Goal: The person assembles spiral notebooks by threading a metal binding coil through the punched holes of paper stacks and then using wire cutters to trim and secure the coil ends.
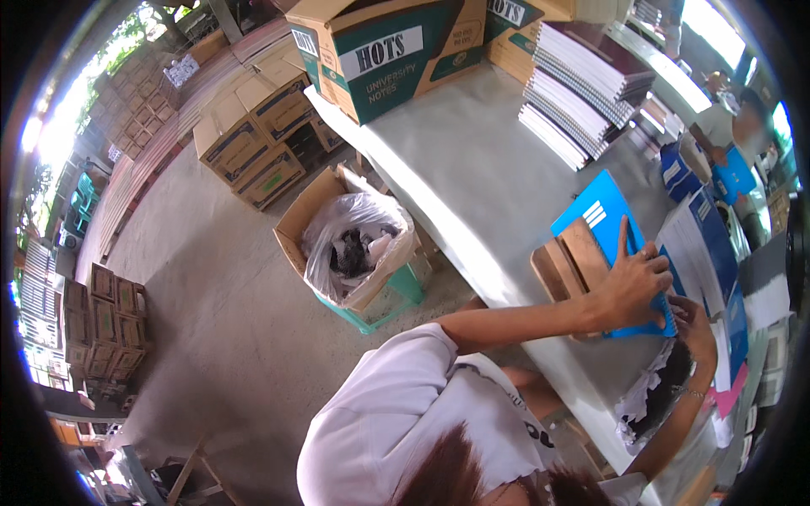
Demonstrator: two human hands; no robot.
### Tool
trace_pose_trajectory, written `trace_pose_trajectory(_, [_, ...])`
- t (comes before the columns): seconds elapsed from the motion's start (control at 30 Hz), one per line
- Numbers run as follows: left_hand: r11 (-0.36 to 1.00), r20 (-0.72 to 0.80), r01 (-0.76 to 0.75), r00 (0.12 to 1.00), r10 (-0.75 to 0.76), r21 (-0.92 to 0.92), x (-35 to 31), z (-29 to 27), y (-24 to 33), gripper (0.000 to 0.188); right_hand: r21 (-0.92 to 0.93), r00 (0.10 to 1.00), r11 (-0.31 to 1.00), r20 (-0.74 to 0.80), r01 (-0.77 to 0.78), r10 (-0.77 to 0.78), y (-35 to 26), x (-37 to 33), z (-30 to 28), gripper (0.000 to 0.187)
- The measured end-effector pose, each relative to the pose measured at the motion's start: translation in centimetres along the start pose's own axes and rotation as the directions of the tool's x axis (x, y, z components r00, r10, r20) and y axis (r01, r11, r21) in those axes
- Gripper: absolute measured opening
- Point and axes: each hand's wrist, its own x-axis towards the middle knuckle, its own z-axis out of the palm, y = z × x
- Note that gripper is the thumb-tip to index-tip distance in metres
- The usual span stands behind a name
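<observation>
A blue notebook with white stripes on its cover lies tilted against a stepped wooden block on the table. My left hand rests on the notebook, index finger stretched along the cover and the other fingers loosely spread. At the notebook's lower right edge, my right hand has its fingers bent close together; what they pinch is hidden. Below that edge, between my forearms, torn white paper scraps lie beside a dark patch.
Stacked spiral notebooks and a green-brown carton stand on the far table. Blue-covered stacks sit at right, near another person. Left of the table, a lined scrap box rests on a green stool.
</observation>
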Motion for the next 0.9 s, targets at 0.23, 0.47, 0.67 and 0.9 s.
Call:
trace_pose_trajectory(0.23, [0.999,-0.042,-0.002,0.999,0.000,-0.045,0.5,-1.9,-0.2,0.044,0.012,0.999,1.000,0.036,0.019,-0.019,-1.7,-0.5,1.0,0.045])
trace_pose_trajectory(0.47, [0.999,0.059,-0.030,0.998,0.029,0.016,0.5,-2.8,0.5,0.040,-0.379,1.000,0.925,-0.001,-0.019,0.020,1.3,1.2,0.0,0.040])
trace_pose_trajectory(0.67, [0.990,-0.027,-0.052,0.998,0.056,0.132,0.7,-3.8,-1.6,0.043,-0.052,0.978,0.999,0.208,-0.004,0.015,-3.6,0.7,1.2,0.041])
trace_pose_trajectory(0.9, [0.978,-0.051,-0.058,0.996,0.069,0.200,1.5,-3.6,-2.0,0.043,0.276,0.987,0.949,-0.004,0.154,-0.159,-4.5,1.4,-0.1,0.044])
